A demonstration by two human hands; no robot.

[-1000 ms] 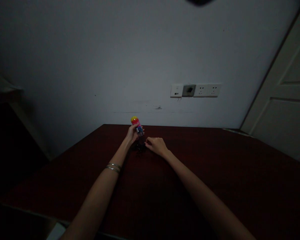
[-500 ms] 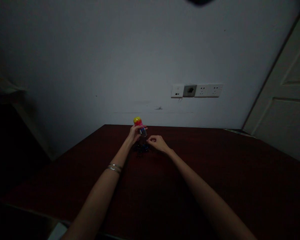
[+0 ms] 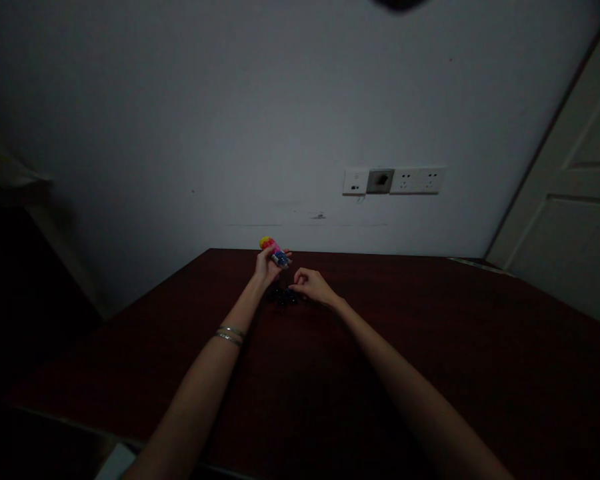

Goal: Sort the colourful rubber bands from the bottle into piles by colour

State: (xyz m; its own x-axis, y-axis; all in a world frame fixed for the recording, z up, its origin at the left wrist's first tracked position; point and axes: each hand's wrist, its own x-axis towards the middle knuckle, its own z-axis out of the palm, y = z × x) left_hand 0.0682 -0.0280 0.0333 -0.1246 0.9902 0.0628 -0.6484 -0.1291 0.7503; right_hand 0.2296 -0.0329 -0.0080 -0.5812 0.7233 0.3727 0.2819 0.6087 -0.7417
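Note:
A small clear container point(image 3: 281, 259), with yellow, red, pink and blue bands of colour in it, lies tilted in my left hand point(image 3: 265, 268). My left fingers are wrapped round it, and its clear end points down to the right. Just right of it my right hand point(image 3: 313, 285) is closed, thumb and fingertips together; whatever they may hold is too small to see. Below both hands lies a little pile of dark, shiny pieces point(image 3: 284, 298) on the table. My right fingertips are at the pile's right edge.
The dark red-brown table point(image 3: 380, 373) reaches back to a pale wall point(image 3: 205, 120). Several sockets and a switch plate point(image 3: 417, 181) sit on the wall. At the right is a panelled door point(image 3: 585, 227). A pale object point(image 3: 116, 463) shows below the table's front edge.
My left hand has tipped the container over further, its yellow end moving left and down. My right fingertips have dropped slightly to the left, towards the dark pile.

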